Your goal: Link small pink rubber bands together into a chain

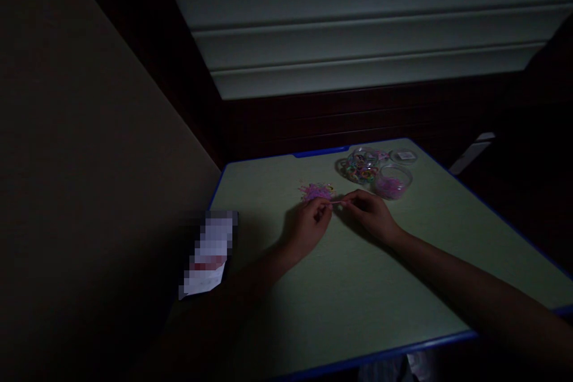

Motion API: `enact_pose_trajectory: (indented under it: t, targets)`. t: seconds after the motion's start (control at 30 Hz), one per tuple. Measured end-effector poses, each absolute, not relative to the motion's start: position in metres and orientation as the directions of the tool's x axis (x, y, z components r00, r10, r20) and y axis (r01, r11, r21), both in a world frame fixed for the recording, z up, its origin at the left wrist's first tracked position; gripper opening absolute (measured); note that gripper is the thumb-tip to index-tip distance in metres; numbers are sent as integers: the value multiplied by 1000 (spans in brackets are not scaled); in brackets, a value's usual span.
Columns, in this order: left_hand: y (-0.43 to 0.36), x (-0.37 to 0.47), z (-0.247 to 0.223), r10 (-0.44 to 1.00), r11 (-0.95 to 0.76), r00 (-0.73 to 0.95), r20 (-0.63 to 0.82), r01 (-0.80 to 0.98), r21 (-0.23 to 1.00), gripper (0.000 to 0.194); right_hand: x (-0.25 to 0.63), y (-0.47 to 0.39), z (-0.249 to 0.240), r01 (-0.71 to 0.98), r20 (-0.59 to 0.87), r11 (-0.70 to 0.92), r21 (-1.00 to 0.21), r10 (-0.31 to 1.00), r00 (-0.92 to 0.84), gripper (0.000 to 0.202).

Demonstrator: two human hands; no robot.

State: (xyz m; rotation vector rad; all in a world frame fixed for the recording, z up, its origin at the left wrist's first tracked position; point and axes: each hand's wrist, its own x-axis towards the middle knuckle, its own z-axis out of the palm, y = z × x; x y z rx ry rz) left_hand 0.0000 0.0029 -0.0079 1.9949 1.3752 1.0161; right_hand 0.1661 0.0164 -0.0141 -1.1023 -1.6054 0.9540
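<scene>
We have a thin pink band (337,202) drawn out in a short, nearly level line between our two hands, just in front of the loose pile (317,191) of small pink and purple pieces on the table (380,286). Our left hand (308,227) pinches one end with a narrow grip, and our right hand (373,213) pinches the other just as narrowly. The likeliest trouble, as we judge it, is a slip: with so little of the band between our fingertips, uneven pulling could free one end and flick it away. If it is stretchy (it looks so, though we cannot be sure), too hard a pull could snap it. Our left fingers are close beside the pile, so a careless sideways move could scatter pieces. On the right, the clear tub (408,179) holding pink pieces stands near our knuckles, and a quick outward jerk could knock it, perhaps into the heap of coloured bands (363,172). The dim light makes a misjudged hold more likely, too.
</scene>
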Motion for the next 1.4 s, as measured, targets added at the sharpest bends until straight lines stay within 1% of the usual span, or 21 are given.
enact_pose_trajectory:
  t: [0.2,0.3,0.5,0.73,0.83,1.03,1.13,1.3,1.4]
  targets:
    - [3,0,-8,932,-363,216,292,519,774,20,165,15,-14,202,280,308,-930,947,-158,22]
    - [2,0,-8,931,-366,203,305,557,746,21,164,15,-15,194,276,308,-931,945,-175,23]
    - [2,-2,-8,912,-406,231,338,615,676,22,164,15,-15,196,269,304,-932,945,-184,23]
    - [1,-2,-8,914,-399,227,337,658,639,22,164,14,-12,214,265,299,-930,948,-176,24]
    - [1,-2,-5,914,-401,244,323,661,635,22,164,14,-12,249,282,326,-912,939,-195,23]
    - [1,-1,-5,908,-416,260,329,665,621,20,168,15,-9,363,342,397,-843,916,-210,21]
    - [0,-1,-6,900,-432,274,341,673,601,19,173,17,-2,432,367,454,-780,890,-272,19]
    - [-2,-1,-5,889,-454,298,347,672,585,18,181,16,11,511,362,529,-678,845,-394,20]
    - [-2,-1,-5,891,-452,307,335,680,577,18,190,15,19,571,383,569,-592,822,-422,20]
